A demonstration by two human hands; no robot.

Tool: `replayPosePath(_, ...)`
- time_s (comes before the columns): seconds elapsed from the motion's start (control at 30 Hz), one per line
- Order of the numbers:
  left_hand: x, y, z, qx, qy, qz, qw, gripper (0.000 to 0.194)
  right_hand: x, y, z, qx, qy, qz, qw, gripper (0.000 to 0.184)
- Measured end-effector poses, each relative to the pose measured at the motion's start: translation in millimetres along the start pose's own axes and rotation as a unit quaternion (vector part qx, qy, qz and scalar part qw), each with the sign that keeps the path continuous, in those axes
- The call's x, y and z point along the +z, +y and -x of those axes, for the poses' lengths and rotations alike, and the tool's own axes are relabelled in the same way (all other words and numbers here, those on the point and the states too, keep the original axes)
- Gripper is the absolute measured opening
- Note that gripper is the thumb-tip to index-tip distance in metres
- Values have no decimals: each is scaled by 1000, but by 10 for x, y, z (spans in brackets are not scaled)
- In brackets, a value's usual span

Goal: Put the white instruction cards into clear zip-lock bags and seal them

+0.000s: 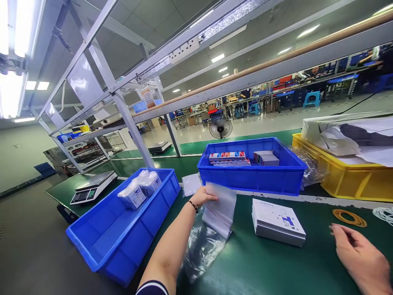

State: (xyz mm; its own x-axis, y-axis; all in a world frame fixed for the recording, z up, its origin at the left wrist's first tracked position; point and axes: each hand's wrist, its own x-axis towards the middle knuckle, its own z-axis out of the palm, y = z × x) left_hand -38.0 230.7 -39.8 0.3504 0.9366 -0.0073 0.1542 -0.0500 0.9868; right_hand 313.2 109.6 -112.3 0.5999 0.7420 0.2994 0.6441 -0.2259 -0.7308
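My left hand (pixel 204 197) is closed on a frosted plastic bag (pixel 222 205), with the thumb pressing on its near face. Beneath it, more clear plastic bags (pixel 204 250) lie loosely on the green table. Toward the right, a stack of white printed booklets or cards (pixel 278 221) rests on the tabletop, touched by neither hand. My right hand (pixel 360 254) hovers at the right edge with loosely curved fingers and nothing visible in them. Just beyond its fingertips lie tan rubber bands (pixel 350 218); white bands (pixel 383 215) sit further right.
A blue bin (pixel 147 233) on the left holds bagged stacks. Behind the table's middle, another blue bin (pixel 248 180) contains printed packs. A yellow bin (pixel 359 180) with white wrapping stands back right. A digital scale (pixel 93 187) is far left; metal framing (pixel 132 127) crosses overhead.
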Motion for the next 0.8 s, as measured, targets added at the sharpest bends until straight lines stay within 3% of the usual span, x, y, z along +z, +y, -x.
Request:
replayPosePath(0.03,20,4,22,13,22,33,999,37,-46,-57,53,-14,40,-14,999,23)
replayPosePath(0.1,75,6,66,36,64,93,993,39,-106,-191,209,-103,111,-56,987,23)
replayPosePath(0.17,140,-3,105,52,107,147,982,39,-78,-342,431,-193,112,-110,969,24)
replayPosePath(0.23,202,-27,136,61,151,196,967,37,63,-508,691,-227,7,-171,959,27)
replayPosePath(0.27,229,-42,149,62,172,219,958,37,173,-595,818,-225,-84,-198,950,34)
replayPosePath(0.3,250,-58,160,62,193,241,949,37,303,-682,932,-199,-164,-229,939,45)
replayPosePath(0.37,275,-91,175,60,233,283,929,39,588,-844,1097,-95,-256,-298,915,68)
replayPosePath(0.43,271,-128,179,57,275,319,905,39,857,-967,1168,22,-284,-339,897,86)
replayPosePath(0.53,220,-211,168,43,344,359,866,31,1140,-1063,1159,55,-299,-325,895,96)
replayPosePath(0.6,172,-295,159,25,384,374,844,24,1228,-1085,1136,52,-325,-311,892,85)
replayPosePath(0.67,124,-397,160,2,412,383,827,17,1229,-1088,1117,41,-361,-292,885,62)
replayPosePath(0.8,59,-605,201,-49,431,393,811,9,992,-1078,1057,-20,-393,-234,889,21)
